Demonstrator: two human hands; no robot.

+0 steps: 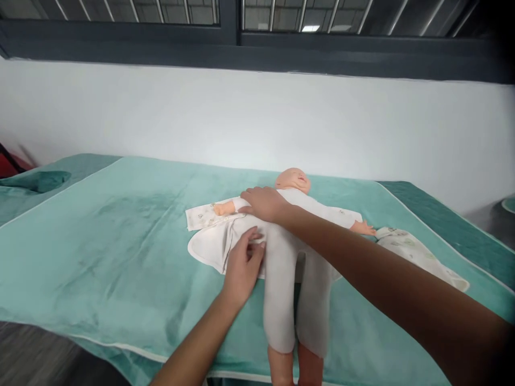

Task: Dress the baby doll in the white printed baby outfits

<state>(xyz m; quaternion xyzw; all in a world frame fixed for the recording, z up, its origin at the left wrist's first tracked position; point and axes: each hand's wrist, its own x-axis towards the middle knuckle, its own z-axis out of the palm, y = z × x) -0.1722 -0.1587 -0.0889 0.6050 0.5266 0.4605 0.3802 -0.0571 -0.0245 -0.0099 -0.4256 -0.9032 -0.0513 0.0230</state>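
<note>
A baby doll (279, 268) in a white bodysuit with long legs lies on its back, head toward the wall. Beneath it is an open white baby shirt (209, 246) with a small print, its sleeves spread to both sides. My right hand (265, 203) reaches across the doll's body, fingers and thumb closed around the doll's upper arm on the left of the view. Lower down, my left hand (243, 265) is by the doll's hip, its curled fingers and thumb on the shirt's left flap. The doll's other arm (362, 228) extends to the right.
A folded printed cloth (420, 257) lies right of the doll. The table has a green cover (120, 241) with white piping. Behind it stand a white wall (241, 118) and a dark barred window frame (229, 48). Something red (10, 163) shows at far left.
</note>
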